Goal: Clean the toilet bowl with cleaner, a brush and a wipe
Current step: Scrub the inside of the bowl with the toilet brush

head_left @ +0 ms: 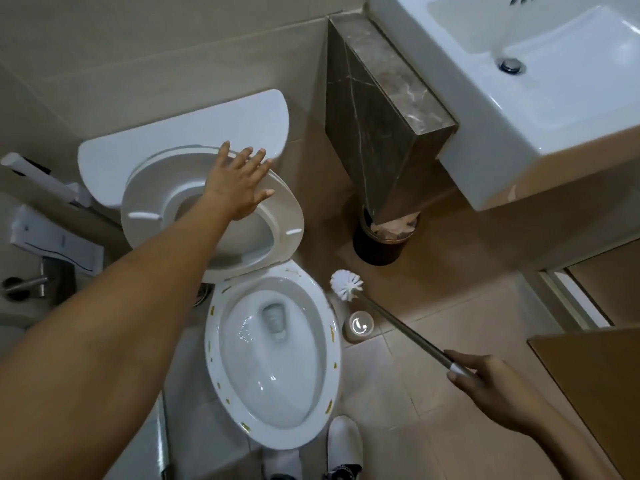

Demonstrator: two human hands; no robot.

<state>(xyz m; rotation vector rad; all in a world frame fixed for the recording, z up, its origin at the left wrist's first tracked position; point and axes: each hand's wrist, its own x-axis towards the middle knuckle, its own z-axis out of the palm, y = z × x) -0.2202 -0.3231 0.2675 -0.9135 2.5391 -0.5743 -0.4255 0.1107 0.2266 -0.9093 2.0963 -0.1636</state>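
Beige bathroom tiles surround the toilet bowl (273,355) at lower centre. My left hand (235,185) presses flat, fingers spread, on the raised seat (277,216). My right hand (485,379) grips the brush (346,284), shaft angling up-left, bristles just right of the rim.

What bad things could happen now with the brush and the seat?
1. The left hand only presses flat on the raised seat; if it lets go, the seat may drop onto the bowl.
2. The right hand holds the brush out over the floor, beside the bowl, so it could drip there.
3. The brush head hangs above its holder and might knock it over.
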